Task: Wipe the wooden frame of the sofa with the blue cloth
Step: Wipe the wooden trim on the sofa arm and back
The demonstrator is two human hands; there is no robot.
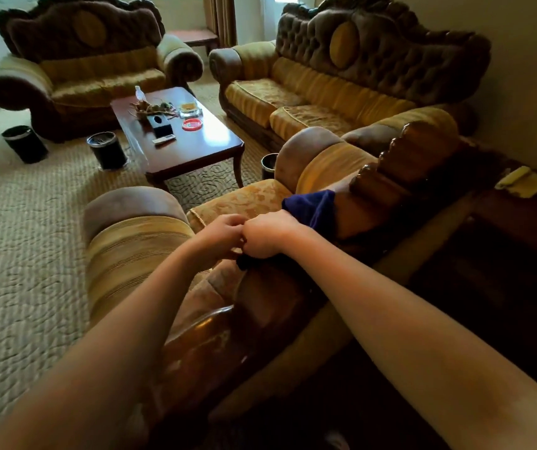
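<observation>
Hands [244, 237] bunch the blue cloth [312, 209] atop the sofa's wooden frame [390, 186], coffee table [195, 147] beyond.

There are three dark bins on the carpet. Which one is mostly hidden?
The bin wedged between the coffee table and the near armchair's arm: only its rim and one side show, while the other two bins stand in full view.

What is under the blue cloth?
The blue cloth drapes over the armchair's carved wooden frame, gripped by the right hand. The wood directly beneath is hidden.
</observation>
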